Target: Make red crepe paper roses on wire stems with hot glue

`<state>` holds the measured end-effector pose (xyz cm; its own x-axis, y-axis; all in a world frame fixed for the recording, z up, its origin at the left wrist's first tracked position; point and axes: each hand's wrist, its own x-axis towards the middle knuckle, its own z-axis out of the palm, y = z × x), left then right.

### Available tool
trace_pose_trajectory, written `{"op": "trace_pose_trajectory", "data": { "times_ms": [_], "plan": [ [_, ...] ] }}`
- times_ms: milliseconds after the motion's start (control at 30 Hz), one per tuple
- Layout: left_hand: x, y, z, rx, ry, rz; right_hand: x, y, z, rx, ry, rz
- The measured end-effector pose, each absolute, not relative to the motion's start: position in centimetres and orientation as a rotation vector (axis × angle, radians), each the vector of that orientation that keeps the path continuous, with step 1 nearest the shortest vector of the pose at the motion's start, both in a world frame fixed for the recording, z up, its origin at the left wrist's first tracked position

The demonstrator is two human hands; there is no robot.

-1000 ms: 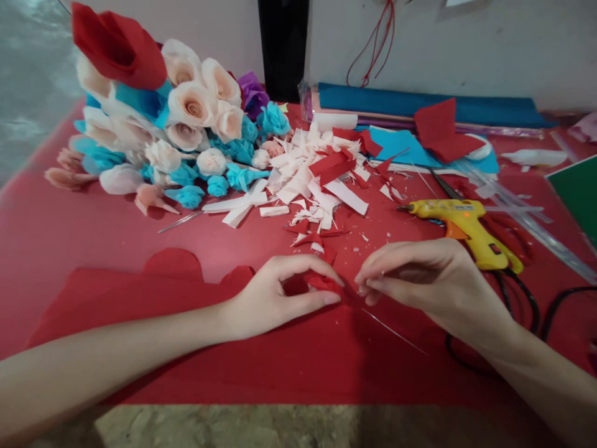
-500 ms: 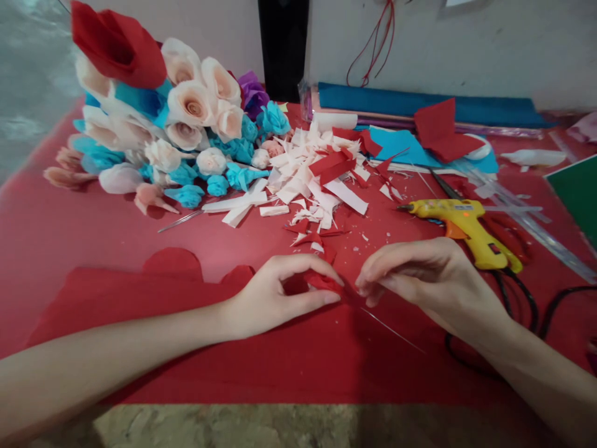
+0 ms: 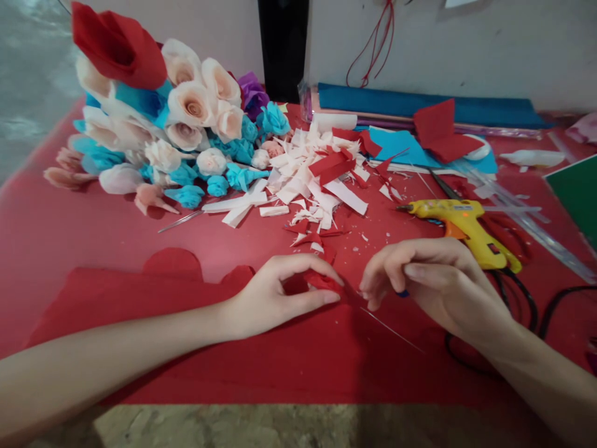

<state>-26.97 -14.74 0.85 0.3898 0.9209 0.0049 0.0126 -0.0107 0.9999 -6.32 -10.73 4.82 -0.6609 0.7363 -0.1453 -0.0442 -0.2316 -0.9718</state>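
1. At the near edge of the table (image 3: 41,230) lies one large red paper sheet (image 3: 140,311) with scalloped petals cut along its far side. Both forearms rest over it.
2. The left hand (image 3: 275,298) is closed on a small rolled red paper bud (image 3: 321,283), pinched between thumb and index finger and lying on the sheet near the middle of the table.
3. The right hand (image 3: 429,280) is just beside the bud, its fingers curled loosely. One thin wire (image 3: 392,331) runs out from under it, but I cannot tell whether the fingers grip the wire.
4. I judge the work is at an early stage for this flower: the bud is only a small core, and most of the sheet is not yet rolled.
5. Farther right lies one yellow glue gun (image 3: 466,227) with its black cord.
6. In the middle is one heap of white and red paper scraps (image 3: 317,180).
7. At the far left corner is a pile of finished paper flowers (image 3: 177,124): about ten cream ones, about eight blue, one purple, one large red.
8. Along the far edge lies one blue paper roll (image 3: 420,102).
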Motion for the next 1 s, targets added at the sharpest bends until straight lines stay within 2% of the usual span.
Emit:
{"op": "trace_pose_trajectory", "data": {
  "times_ms": [333,600,800,900,1000],
  "plan": [
    [-27.0,-14.9,1.0,1.38,0.914,0.906,-6.7,-10.7,4.9,-0.828,-1.43,1.95],
    [-27.0,-14.9,1.0,1.397,0.921,0.902,-6.5,-10.9,4.0,-0.904,-1.566,1.768],
    [-27.0,-14.8,0.9,1.401,0.923,0.918,-6.6,-10.7,3.9,-0.939,-1.476,1.762],
    [-27.0,-14.8,0.9,1.416,0.923,0.917,-6.8,-10.6,4.2,-1.074,-1.544,1.652],
    [-26.9,-14.9,1.0,1.428,0.936,0.911,-6.9,-10.5,4.3,-1.281,-1.73,1.402]
  ]
}}
